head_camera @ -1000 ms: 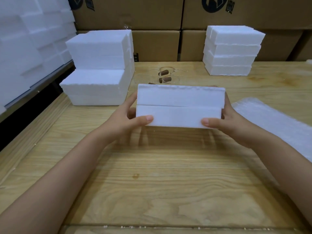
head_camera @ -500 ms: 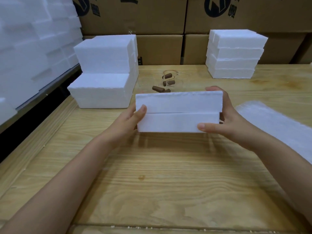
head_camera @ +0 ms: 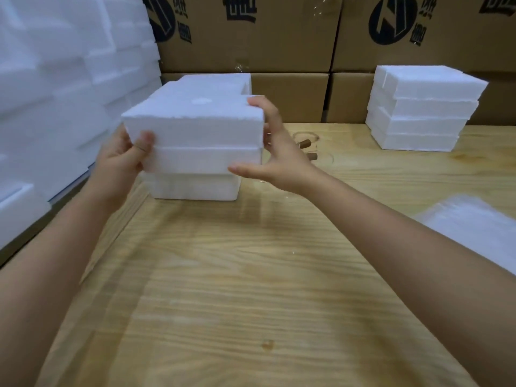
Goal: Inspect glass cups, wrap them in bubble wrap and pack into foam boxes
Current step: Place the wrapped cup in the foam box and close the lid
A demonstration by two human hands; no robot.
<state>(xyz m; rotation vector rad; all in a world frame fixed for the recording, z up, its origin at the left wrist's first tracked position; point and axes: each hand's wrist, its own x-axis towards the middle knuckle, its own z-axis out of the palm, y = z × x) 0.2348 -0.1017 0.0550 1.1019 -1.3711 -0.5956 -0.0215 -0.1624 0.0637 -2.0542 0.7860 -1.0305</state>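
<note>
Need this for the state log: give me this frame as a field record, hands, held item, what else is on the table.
held: foam box, closed, two halves
left hand: grips its left end
right hand: holds its right end, thumb low, finger on top
place: in front of left foam stack, contact unclear
table: right foam stack, bubble wrap at right edge

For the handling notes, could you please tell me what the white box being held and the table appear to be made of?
The held box looks like expanded polystyrene foam: matt white, grainy, ragged edges. The table looks like pale wood, perhaps plywood: visible grain, slight sheen.
</note>
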